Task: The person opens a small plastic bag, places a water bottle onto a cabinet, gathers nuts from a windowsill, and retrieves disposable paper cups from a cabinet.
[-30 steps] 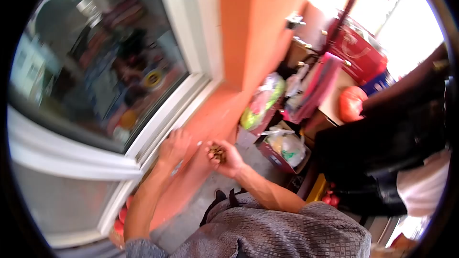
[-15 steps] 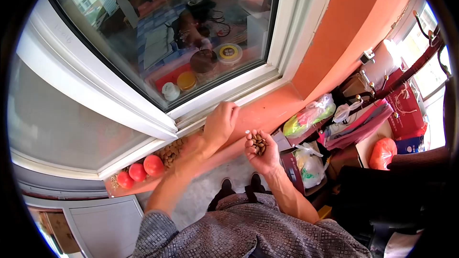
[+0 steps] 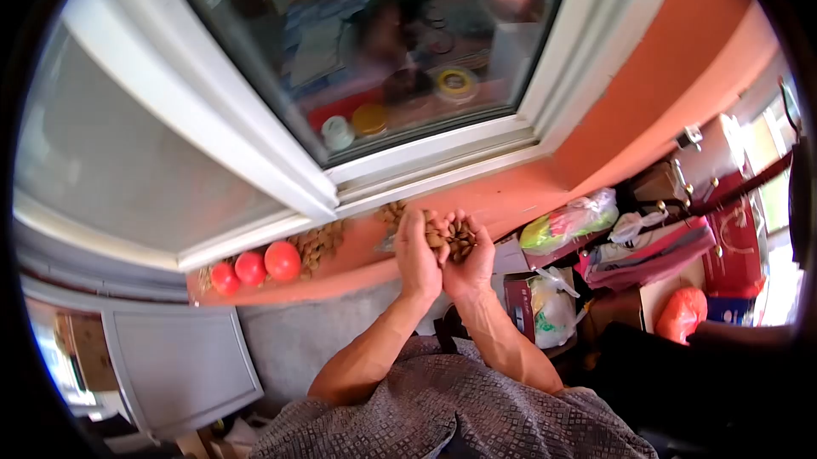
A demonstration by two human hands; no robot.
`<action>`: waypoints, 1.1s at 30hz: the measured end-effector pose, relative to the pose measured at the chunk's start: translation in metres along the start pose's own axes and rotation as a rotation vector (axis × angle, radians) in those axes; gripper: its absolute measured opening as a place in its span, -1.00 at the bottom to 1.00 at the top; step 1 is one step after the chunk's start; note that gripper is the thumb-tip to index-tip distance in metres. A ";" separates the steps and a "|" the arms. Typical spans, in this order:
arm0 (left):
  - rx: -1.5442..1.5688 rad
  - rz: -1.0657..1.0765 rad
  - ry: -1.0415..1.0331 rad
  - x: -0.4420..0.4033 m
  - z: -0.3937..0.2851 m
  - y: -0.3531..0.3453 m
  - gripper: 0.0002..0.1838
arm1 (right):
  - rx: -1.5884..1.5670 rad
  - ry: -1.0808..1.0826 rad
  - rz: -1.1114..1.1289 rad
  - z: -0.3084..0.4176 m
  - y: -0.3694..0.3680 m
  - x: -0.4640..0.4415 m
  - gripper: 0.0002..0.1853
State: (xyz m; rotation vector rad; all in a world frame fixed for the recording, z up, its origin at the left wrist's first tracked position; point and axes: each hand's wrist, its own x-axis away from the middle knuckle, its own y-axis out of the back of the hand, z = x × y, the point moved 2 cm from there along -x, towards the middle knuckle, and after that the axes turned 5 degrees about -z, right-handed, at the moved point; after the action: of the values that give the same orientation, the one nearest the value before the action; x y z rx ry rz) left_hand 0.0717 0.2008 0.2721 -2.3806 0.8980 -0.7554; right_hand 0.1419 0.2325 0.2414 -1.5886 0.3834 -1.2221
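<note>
Brown nuts or seeds [image 3: 459, 240] lie in my two hands, which are cupped side by side and touching. My left hand [image 3: 417, 259] is curled against the left part of the pile. From the right, my right hand [image 3: 473, 263] cradles the rest of it. Both are over the front edge of the orange windowsill [image 3: 502, 195]. More brown pieces [image 3: 319, 246] are heaped on the sill to the left, with a smaller group [image 3: 391, 213] just behind my left hand. Three round red fruits [image 3: 282, 261] sit in a row at the sill's left end.
A white-framed window [image 3: 442, 157] stands behind the sill. At the right are a box with a plastic bag [image 3: 553, 306], a bag with yellow-green contents [image 3: 570, 222], pink cloth [image 3: 659, 259] and a red bag [image 3: 736, 246]. A grey cabinet [image 3: 183, 365] is at the lower left.
My left hand has come away from the sill and joined my right hand, cupping the brown pieces. The view has shifted, showing more of the sill's left side.
</note>
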 end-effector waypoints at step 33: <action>-0.655 -0.070 -1.016 0.100 -0.115 0.155 -0.79 | 0.274 -0.508 0.294 -0.190 0.034 0.082 -0.63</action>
State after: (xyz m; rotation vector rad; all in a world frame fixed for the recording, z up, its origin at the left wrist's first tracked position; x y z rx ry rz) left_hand -0.0062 -0.0009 0.2954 -2.7924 0.6319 0.8436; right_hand 0.0277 0.0565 0.2408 -1.4770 0.1073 -0.5894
